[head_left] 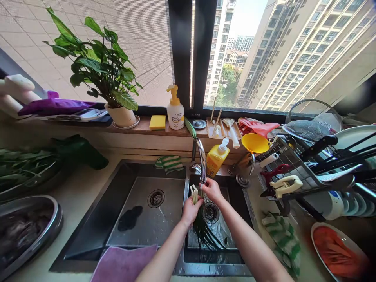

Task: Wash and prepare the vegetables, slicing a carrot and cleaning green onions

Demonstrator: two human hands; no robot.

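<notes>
My left hand [191, 210] is closed round a bunch of green onions [204, 229], white ends up and dark green leaves hanging down into the right sink basin [217, 256]. Just under the spout of the chrome faucet [201, 156], my right hand [212, 190] has its fingers pinched together near the white ends. Whatever those fingers hold is too small to make out. Below the hands, water wets the basin round its drain [210, 212].
The left basin [170, 196] has a dark wet patch. A purple cloth [126, 263] drapes over its front edge. Behind the faucet stands a yellow bottle [216, 158]. At right are a utensil rack [305, 168] and a plate of orange-red slices [337, 250]; a metal bowl [54, 207] sits left.
</notes>
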